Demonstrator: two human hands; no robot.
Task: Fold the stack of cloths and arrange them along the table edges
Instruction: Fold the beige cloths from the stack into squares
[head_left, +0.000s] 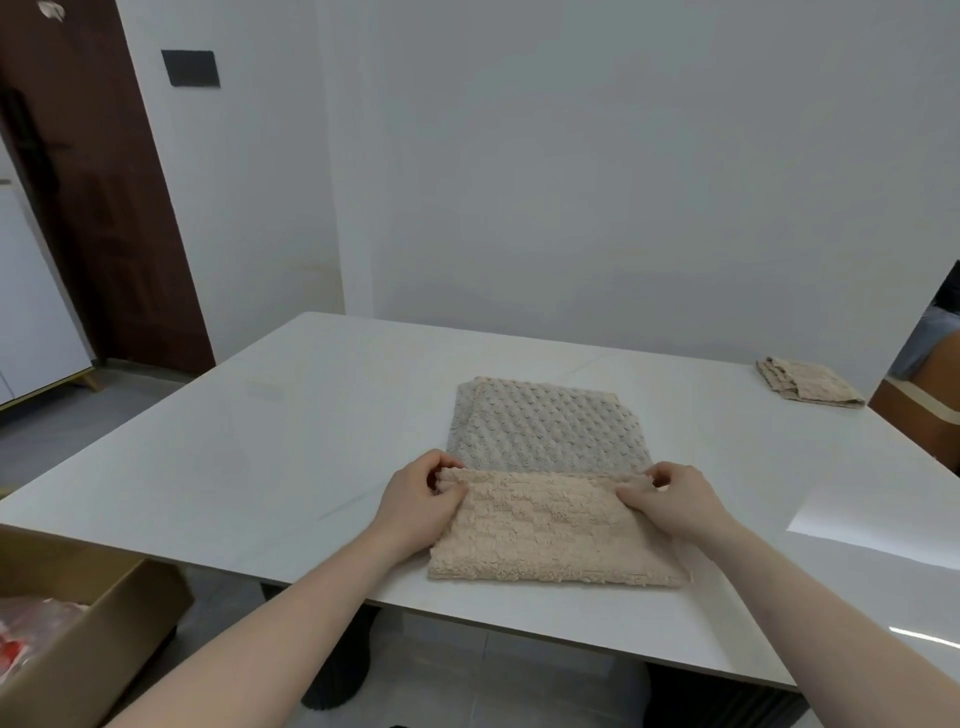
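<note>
Table: a white, glossy rectangular tabletop (260, 441) fills the middle of the frame; I read it as the work surface for folding.
Cloth in hand: a beige, tufted terry cloth (556, 535) lies at the lower centre, near the table's closest edge, already doubled so that its far edge forms a straight line across the stack.
Left hand: my left hand (421, 499) pinches the far left corner of the beige cloth, fingers curled over the layers, thumb beneath or beside them; I judge this keeps the two layers aligned.
Right hand: my right hand (675, 499) pinches the far right corner likewise, so the fold stays square from both ends.
Stack beneath: a grey, dimpled fleece cloth (545, 421) lies flat under the beige one and projects beyond it toward the centre of the frame; it appears to await folding.
Finished piece: a small folded beige cloth (805, 384) sits at the right of the frame, close to the table's edge, presumably placed there as the arrangement requires.
Surroundings: an open brown cardboard box (78, 649) stands at the lower left, below the table.
Stage: I judge the fold to be partway done, with placement yet to come.
</note>
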